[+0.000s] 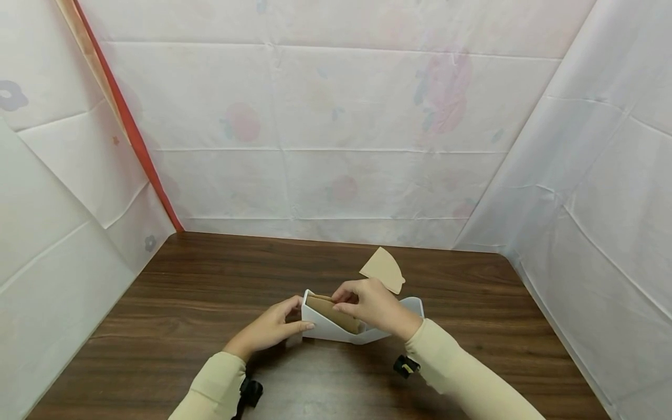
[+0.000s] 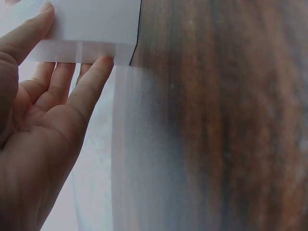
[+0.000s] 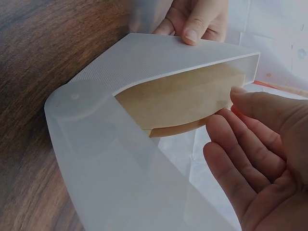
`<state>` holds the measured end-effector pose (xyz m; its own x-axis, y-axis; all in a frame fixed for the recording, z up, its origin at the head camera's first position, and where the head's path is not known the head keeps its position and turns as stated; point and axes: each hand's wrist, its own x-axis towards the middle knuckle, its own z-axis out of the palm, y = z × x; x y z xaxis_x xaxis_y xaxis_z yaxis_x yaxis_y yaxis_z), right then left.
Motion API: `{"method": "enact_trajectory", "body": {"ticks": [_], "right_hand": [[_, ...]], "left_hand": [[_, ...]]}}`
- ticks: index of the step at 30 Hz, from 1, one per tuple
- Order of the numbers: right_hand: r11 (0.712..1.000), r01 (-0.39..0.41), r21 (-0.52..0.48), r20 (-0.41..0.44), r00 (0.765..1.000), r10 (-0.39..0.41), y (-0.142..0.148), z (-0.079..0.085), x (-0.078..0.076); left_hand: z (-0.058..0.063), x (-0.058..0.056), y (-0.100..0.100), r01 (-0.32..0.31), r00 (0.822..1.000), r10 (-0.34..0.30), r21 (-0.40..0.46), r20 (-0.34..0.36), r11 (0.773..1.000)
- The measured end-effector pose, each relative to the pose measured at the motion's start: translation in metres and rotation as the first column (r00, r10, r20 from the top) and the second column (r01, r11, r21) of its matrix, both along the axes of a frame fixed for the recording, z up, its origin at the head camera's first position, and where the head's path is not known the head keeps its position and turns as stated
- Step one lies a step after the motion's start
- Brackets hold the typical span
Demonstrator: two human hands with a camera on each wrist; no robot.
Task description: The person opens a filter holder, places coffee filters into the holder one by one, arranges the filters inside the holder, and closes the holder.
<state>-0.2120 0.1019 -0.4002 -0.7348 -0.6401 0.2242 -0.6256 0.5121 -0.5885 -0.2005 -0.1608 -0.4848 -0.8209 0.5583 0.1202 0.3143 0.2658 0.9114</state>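
A white filter holder [image 1: 322, 331] stands on the table with its hinged lid [image 3: 130, 178] swung open to the right. Inside it sit folded tan coffee filters [image 3: 178, 96], their curved edges facing the opening. My left hand [image 1: 270, 326] grips the holder's left end, thumb on the near side and fingers against the end wall. Over the opening, my right hand [image 1: 375, 303] pinches the edge of the coffee filters between thumb and fingers. Behind that hand, a loose fan-shaped coffee filter [image 1: 385, 268] lies flat on the table.
The dark wood-grain table [image 1: 210, 280] is bounded by white patterned sheets [image 1: 336, 128] at the back and both sides. A red strip [image 1: 133, 134] runs down the left back corner. Black wrist cameras [image 1: 406, 366] are strapped under both sleeves.
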Motion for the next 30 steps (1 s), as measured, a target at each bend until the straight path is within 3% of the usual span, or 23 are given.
{"method": "enact_trajectory", "body": {"ticks": [22,30], "right_hand": [[0.999,0.046,-0.007,-0.022,0.999,-0.046,0.013,0.017,-0.001],[0.996,0.079,-0.034,-0.037,0.996,-0.081,0.03,0.028,-0.01]], "left_hand": [[-0.003,-0.001,0.0,-0.005,1.0,0.005,0.009,-0.004,1.0],[-0.002,0.0,0.0,-0.007,1.0,0.007,0.0,-0.003,1.0]]}}
